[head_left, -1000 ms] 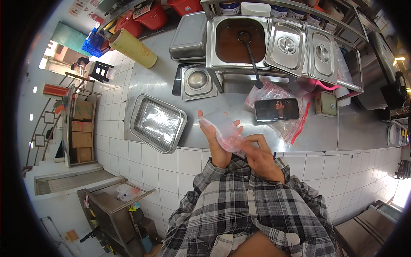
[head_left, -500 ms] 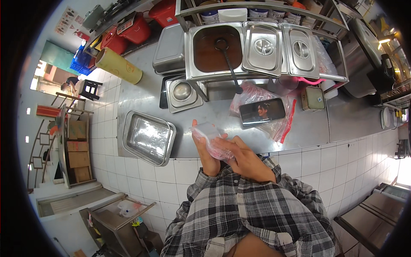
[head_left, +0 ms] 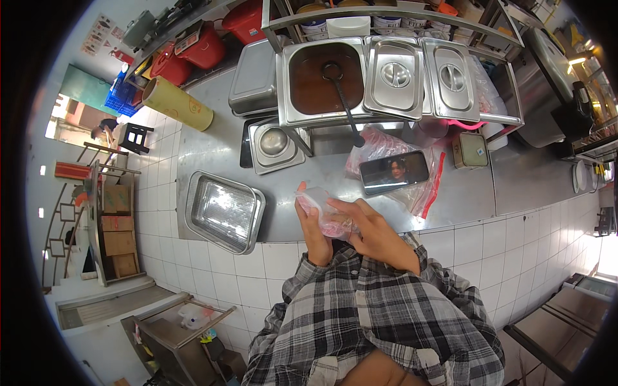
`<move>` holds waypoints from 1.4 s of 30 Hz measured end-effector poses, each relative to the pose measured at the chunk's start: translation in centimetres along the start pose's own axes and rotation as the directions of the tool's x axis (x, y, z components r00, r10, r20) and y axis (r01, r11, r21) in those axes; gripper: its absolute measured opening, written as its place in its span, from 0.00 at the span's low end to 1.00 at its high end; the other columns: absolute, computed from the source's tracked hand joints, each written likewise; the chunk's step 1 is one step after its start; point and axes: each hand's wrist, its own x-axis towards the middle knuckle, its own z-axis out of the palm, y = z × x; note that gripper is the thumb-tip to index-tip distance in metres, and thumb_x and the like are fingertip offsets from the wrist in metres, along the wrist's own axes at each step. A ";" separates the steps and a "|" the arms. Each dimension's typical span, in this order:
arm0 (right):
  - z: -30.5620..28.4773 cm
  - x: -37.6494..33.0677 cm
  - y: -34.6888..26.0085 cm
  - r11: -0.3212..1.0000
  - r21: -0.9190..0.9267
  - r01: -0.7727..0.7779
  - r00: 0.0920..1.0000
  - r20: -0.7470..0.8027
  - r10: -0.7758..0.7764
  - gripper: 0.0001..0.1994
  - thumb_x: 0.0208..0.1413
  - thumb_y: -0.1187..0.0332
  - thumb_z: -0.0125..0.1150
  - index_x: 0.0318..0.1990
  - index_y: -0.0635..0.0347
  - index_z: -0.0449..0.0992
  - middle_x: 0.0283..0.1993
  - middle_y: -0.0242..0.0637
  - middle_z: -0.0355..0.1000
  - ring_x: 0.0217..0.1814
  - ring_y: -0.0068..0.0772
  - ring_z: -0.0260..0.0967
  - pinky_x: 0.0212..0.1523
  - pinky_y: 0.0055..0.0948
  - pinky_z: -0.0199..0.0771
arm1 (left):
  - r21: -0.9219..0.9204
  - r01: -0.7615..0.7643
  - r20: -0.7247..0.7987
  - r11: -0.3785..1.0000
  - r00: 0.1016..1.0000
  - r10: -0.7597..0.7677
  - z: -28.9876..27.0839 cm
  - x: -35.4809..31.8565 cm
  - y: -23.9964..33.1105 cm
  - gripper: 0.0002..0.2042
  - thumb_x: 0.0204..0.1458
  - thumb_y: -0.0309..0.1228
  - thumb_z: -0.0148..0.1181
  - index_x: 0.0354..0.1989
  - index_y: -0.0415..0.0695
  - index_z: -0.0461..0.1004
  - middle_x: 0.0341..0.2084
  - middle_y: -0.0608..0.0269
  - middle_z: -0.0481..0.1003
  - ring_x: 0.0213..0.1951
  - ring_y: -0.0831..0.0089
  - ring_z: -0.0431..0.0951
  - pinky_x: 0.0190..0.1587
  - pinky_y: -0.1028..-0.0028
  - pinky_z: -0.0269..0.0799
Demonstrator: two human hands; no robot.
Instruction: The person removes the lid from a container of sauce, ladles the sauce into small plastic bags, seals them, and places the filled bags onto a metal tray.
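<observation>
In the head view, the steel pan point(head_left: 284, 80) set in the raised rack is partly filled with brown-red liquid point(head_left: 308, 80), and a dark-handled ladle point(head_left: 346, 106) stands in it, the handle leaning out over the near rim. Two steel lids lie beside it, the left one point(head_left: 380, 96) next to the pan and the right one point(head_left: 465, 96) farther along, hiding whatever is below. On the tabletop point(head_left: 280, 222), toward the left, a deep oblong tray point(head_left: 259, 212) shows only a bright, textured metal bottom. A clear bag point(head_left: 415, 204) with a red strip lies under a phone point(head_left: 394, 172); its contents are hard to make out.

The plastic packet point(head_left: 332, 222) is held over the near edge of the tabletop, close to the plaid shirt point(head_left: 360, 315). Its long axis slants from upper left, by the left fingertips, to lower right, under the right fingers. It looks thin, crumpled and translucent, whitish above and pinkish below. The left hand point(head_left: 314, 228) clasps it, thumb in front; the right hand point(head_left: 376, 239) touches it, though whether it grips cannot be told.
</observation>
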 end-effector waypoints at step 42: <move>-7.9 -9.6 5.8 0.682 0.711 -0.173 0.731 -0.371 0.572 0.20 0.56 0.80 0.52 0.56 0.58 0.63 0.45 0.38 0.74 0.39 0.19 0.72 0.38 0.17 0.71 | 0.527 0.498 0.114 0.689 0.762 -0.638 -1.8 1.2 -7.2 0.30 0.58 0.51 0.49 0.64 0.50 0.52 0.63 0.51 0.50 0.60 0.55 0.61 0.61 0.48 0.57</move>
